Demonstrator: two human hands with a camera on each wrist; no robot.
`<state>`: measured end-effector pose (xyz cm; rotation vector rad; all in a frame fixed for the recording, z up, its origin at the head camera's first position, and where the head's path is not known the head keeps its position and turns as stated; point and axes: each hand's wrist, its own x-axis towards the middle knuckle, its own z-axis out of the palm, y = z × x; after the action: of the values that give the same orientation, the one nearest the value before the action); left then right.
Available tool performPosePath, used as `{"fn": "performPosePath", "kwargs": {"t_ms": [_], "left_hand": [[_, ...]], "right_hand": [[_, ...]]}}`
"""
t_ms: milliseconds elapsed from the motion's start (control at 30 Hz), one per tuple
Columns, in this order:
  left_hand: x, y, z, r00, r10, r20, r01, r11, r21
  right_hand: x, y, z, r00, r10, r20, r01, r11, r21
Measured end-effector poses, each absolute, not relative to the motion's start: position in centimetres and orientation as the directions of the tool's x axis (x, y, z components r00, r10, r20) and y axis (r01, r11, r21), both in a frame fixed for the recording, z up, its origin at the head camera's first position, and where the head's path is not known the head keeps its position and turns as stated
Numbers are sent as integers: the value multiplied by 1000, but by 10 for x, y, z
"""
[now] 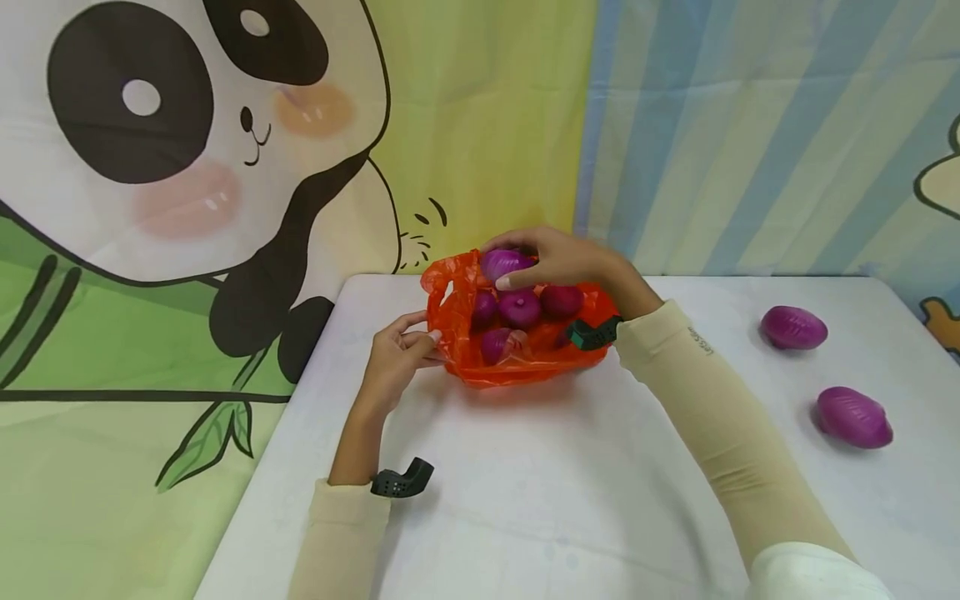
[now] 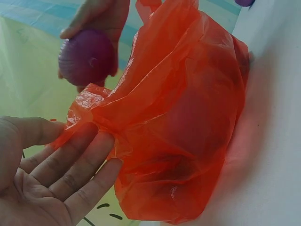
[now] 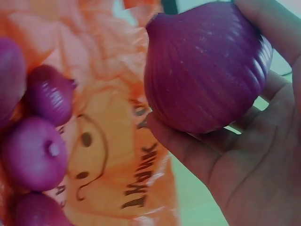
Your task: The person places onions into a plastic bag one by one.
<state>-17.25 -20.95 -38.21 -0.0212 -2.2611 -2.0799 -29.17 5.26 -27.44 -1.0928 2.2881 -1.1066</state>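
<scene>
An orange-red plastic bag (image 1: 480, 375) lies on the table with its mouth spread, and several purple onions (image 1: 520, 308) sit inside it. My left hand (image 1: 396, 357) pinches the bag's left edge between thumb and fingers; in the left wrist view the thin plastic (image 2: 89, 101) runs between them. Above the bag's far side, my right hand (image 1: 558, 260) grips one purple onion (image 3: 207, 70), with fingers and thumb around its sides. In the right wrist view this onion is apart from the bag and the other onions (image 3: 35, 153). Printed letters and a face show on the plastic.
Two more purple onions, one farther back (image 1: 793, 327) and one nearer (image 1: 855, 417), lie on the white table (image 1: 540, 500) to the right. Behind the table hangs a printed cloth (image 1: 480, 125) with a panda and stripes.
</scene>
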Motion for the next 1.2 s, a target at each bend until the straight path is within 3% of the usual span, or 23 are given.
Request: {"fn": "performPosePath", "kwargs": {"t_ms": [500, 1200], "left_hand": [[-171, -209, -379, -998, -36, 59, 56, 74, 996], [-171, -208, -379, -999, -30, 32, 28, 105, 994]], "right_hand": [[-304, 40, -319, -607, -782, -144, -469, 499, -729], [-302, 52, -320, -623, -759, -190, -452, 547, -705]]}}
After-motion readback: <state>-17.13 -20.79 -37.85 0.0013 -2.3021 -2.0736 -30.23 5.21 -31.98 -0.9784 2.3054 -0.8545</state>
